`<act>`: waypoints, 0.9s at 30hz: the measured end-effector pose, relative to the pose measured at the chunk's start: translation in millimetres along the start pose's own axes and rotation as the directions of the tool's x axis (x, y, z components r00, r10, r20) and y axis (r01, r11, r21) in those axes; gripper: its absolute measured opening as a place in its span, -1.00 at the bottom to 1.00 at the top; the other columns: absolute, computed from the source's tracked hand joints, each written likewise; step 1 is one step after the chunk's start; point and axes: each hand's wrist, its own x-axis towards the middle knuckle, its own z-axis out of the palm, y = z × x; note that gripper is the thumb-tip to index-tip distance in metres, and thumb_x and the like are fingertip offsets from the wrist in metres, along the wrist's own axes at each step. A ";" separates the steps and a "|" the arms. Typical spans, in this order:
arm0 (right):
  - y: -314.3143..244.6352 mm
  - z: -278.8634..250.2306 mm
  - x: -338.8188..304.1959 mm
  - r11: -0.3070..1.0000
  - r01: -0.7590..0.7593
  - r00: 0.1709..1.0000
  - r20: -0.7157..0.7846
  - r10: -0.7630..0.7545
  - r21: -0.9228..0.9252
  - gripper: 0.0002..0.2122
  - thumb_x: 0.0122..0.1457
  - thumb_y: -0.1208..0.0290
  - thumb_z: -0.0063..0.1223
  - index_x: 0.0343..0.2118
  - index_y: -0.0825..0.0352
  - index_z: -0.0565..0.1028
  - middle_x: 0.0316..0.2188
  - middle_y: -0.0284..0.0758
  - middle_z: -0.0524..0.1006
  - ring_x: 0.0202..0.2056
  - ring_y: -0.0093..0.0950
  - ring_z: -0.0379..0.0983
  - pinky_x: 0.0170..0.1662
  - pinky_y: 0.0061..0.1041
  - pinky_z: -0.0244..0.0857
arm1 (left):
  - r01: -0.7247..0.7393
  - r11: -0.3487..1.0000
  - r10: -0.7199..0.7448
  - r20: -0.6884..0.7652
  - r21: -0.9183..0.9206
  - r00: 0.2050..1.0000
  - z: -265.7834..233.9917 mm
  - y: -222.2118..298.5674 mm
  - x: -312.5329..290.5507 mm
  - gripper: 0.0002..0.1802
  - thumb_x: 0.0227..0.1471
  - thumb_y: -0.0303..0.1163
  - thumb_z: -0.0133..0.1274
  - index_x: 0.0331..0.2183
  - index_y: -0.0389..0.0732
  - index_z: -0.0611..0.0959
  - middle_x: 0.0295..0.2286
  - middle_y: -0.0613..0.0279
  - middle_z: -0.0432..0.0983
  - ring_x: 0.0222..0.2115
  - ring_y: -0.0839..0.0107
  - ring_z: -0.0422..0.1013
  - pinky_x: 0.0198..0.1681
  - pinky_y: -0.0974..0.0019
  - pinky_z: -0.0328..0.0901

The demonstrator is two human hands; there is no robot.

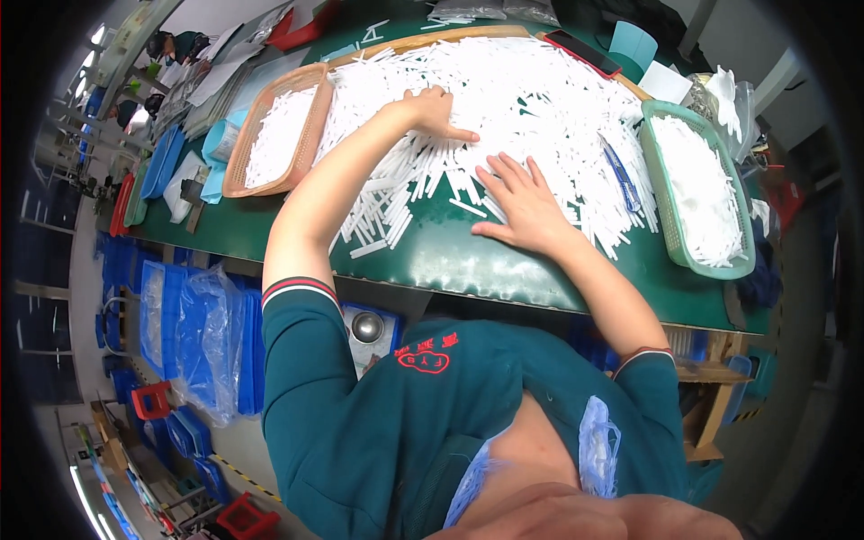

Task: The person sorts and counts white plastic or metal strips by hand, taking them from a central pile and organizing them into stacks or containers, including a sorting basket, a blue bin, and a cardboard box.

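Observation:
A wide heap of short white plastic sticks (504, 81) covers the green tabletop (450, 247). My left hand (430, 112) reaches into the heap's middle, thumb stretched to the right and fingertips partly lost among the sticks. Nearer to me, my right hand (526, 205) lies palm down with its fingers spread, touching the heap's near edge. Neither hand visibly grips anything. To the right of my right hand, a blue utility knife (621, 173) rests on the sticks.
An orange-brown basket (236, 166) of sticks stands at left, a green basket (664, 225) at right. A wooden strip (432, 40) borders the heap's far side, with a phone (585, 54) by its right end. Blue crates (162, 315) stand below left.

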 end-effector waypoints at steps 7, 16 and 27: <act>-3.7 8.1 5.3 0.999 -0.046 0.997 -0.063 0.045 -0.019 -0.40 0.02 -0.01 -0.06 0.01 0.36 0.24 0.05 -0.15 0.21 0.12 -0.27 0.05 0.16 -0.14 -0.18 | 0.143 0.990 -0.142 -0.024 0.001 0.989 7.9 9.8 13.0 -0.10 -0.32 0.11 0.07 -0.05 -0.39 0.33 -0.01 -0.12 0.16 0.06 0.09 0.06 0.05 -0.22 -0.10; -3.2 5.3 4.1 0.999 -0.028 0.996 -0.083 0.030 0.027 -0.40 -0.02 0.03 0.01 0.02 0.32 0.24 0.03 -0.15 0.23 0.10 -0.26 0.08 0.16 -0.15 -0.15 | 0.095 0.995 -0.098 -0.162 -0.026 0.982 1.6 16.7 2.5 -0.55 -0.16 -0.17 0.02 -0.25 -0.30 0.50 -0.31 -0.03 0.47 -0.24 0.14 0.40 -0.16 0.13 0.24; 32.4 -19.6 25.8 0.927 -0.099 0.922 -0.317 0.222 0.361 -0.21 -0.10 0.11 0.18 0.11 0.45 0.05 0.08 -0.02 0.13 0.12 -0.16 0.04 0.16 -0.37 -0.09 | -0.014 0.723 -0.101 -0.126 -0.691 0.987 -28.8 11.8 3.2 -0.63 -0.24 -0.28 0.05 -0.32 -0.25 0.59 -0.32 0.01 0.51 -0.25 0.24 0.43 -0.17 0.25 0.29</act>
